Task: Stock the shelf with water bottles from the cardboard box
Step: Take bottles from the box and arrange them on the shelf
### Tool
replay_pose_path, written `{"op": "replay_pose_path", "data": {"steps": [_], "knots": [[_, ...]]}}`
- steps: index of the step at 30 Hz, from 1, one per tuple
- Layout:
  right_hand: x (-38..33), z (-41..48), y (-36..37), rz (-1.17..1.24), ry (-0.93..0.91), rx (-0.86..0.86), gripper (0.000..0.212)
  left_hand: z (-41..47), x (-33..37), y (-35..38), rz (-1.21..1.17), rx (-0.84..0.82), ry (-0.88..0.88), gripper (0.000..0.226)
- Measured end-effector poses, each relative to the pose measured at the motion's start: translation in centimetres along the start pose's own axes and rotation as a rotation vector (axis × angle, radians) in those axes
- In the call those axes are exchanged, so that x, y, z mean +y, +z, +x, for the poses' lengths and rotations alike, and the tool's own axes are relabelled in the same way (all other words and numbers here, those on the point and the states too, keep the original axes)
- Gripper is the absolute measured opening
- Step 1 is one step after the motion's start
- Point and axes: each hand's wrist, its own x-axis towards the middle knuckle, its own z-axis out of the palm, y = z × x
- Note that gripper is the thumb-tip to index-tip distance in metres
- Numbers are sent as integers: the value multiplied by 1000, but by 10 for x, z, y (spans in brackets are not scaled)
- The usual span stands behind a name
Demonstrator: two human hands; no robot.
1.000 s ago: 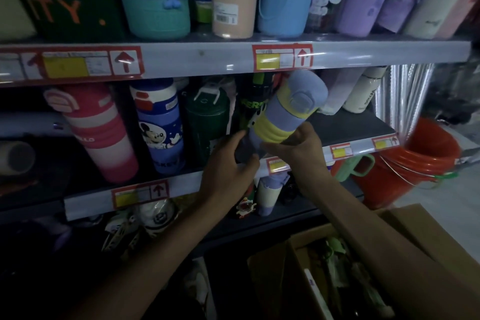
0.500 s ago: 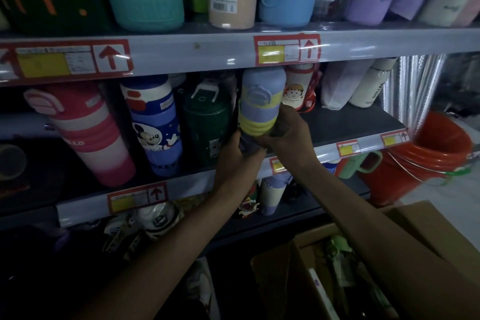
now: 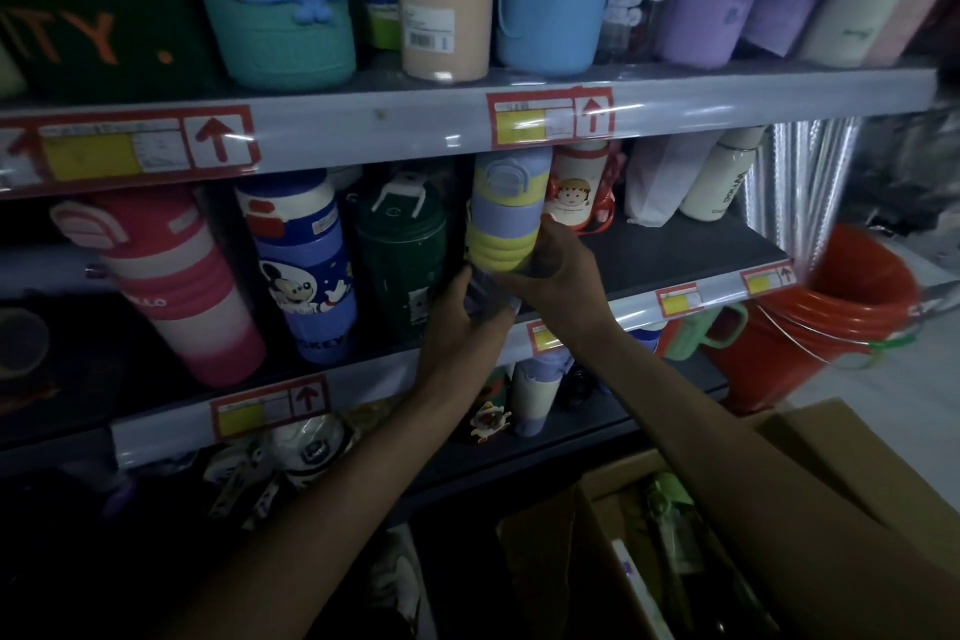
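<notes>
Both hands grip the purple-yellow bottle (image 3: pixel 504 218) at its lower part. It stands upright at the front of the middle shelf (image 3: pixel 675 250). Left hand (image 3: pixel 460 312) wraps the base from the left, right hand (image 3: pixel 558 270) clasps it from the right with fingers around the yellow ribbed band. Bottle's cap sits just under the upper shelf's price tag (image 3: pixel 550 117). Green bottle (image 3: pixel 402 250) is just left of the bottle, touching or nearly so; cartoon bottle (image 3: pixel 576 190) just right and behind it. Mickey bottle (image 3: pixel 304 270) and pink bottle (image 3: pixel 176 286) further left of it. Cardboard box (image 3: pixel 810 437) well below and right of the bottle, open, contents too dark to make out. Red bucket (image 3: pixel 836 307) far right of the bottle, on the floor.
</notes>
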Motion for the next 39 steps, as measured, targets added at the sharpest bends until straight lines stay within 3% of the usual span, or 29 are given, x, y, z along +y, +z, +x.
{"op": "replay_pose_path", "data": {"steps": [7,14,16,20,24,29,39], "knots": [[-10,-5,-3,-69,62,-7,69,-7,4,0,26,-22,-24,49],[-39,-34,-45,-324,7,-82,61,-29,4,-7,138,-106,0,60],[-44,-46,-63,-404,2,-125,65,-40,8,-6,173,-131,47,58],[-55,-76,-100,-482,54,-160,77,-63,14,2,202,-186,39,77],[-67,-112,-137,-573,129,-232,78,-82,11,17,338,-241,158,59],[-58,-154,-190,-668,193,-299,92,-96,7,47,534,-371,299,71],[16,-232,-265,-893,464,-453,90,-111,-58,143,1012,-741,433,69]]}}
